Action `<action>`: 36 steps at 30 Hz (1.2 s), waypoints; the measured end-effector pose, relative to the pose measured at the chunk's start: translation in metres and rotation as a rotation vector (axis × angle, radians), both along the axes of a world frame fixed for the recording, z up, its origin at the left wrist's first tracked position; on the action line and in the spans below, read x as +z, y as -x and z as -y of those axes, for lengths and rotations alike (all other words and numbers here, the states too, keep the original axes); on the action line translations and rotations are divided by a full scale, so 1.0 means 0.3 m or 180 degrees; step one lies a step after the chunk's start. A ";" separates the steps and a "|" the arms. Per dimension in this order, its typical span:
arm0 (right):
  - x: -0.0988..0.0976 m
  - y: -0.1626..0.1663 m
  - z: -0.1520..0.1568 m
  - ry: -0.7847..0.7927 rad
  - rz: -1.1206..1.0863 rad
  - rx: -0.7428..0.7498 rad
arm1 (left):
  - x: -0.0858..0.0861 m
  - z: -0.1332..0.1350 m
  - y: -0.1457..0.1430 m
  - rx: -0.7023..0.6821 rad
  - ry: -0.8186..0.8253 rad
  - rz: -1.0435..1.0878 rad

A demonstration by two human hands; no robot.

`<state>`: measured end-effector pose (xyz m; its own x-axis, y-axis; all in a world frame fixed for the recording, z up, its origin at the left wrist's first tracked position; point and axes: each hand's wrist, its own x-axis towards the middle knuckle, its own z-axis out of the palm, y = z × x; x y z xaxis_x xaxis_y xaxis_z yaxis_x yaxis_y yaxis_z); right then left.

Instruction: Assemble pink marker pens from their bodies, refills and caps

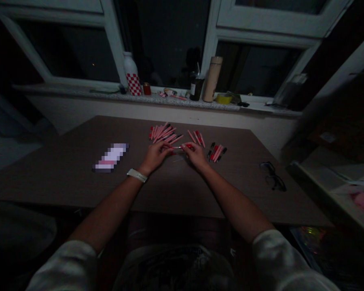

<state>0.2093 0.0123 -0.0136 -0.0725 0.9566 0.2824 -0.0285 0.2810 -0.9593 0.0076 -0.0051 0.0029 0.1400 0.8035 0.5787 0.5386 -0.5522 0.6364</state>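
Observation:
Above the middle of the table, my left hand (157,155) and my right hand (195,154) face each other, fingers closed in a pinch. Between them is a slim red pen (177,147) with a pale, shiny middle; each hand grips one end. Whether it is in one piece I cannot tell. Thin clear sticks (178,160) lie on the table just below. Past my left hand is a heap of pink, red and black pens (161,132). A small group of pink and red pens (197,137) lies beyond my right hand, and another pen group (216,152) lies to its right.
The brown table (176,190) bears a blurred-out phone-like object (111,157) on the left and black glasses (273,176) on the right. Along the windowsill (166,99) stand a checkered white bottle (132,76), a dark drink cup (195,88), a tan flask (212,80) and yellow tape (223,98).

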 end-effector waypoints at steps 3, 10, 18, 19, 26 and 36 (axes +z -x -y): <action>0.001 0.000 0.003 0.0016 -0.0019 0.0063 | 0.001 0.002 -0.002 -0.0012 0.0038 0.0049; -0.007 0.003 -0.002 -0.0047 -0.0109 0.0186 | 0.012 0.014 -0.006 0.0042 0.0066 0.0144; 0.007 0.004 0.007 -0.0016 -0.0093 0.0168 | 0.003 0.003 0.002 0.0088 -0.0053 0.0038; 0.008 0.005 0.008 -0.0014 -0.0069 0.0145 | 0.001 0.001 0.003 0.0088 -0.0068 0.0005; -0.006 0.002 -0.004 -0.0071 0.0015 0.0147 | 0.006 0.005 -0.001 0.0126 -0.0022 0.0010; -0.018 0.010 -0.009 0.0199 -0.0098 0.0453 | 0.006 0.005 -0.004 -0.0128 -0.0113 0.0011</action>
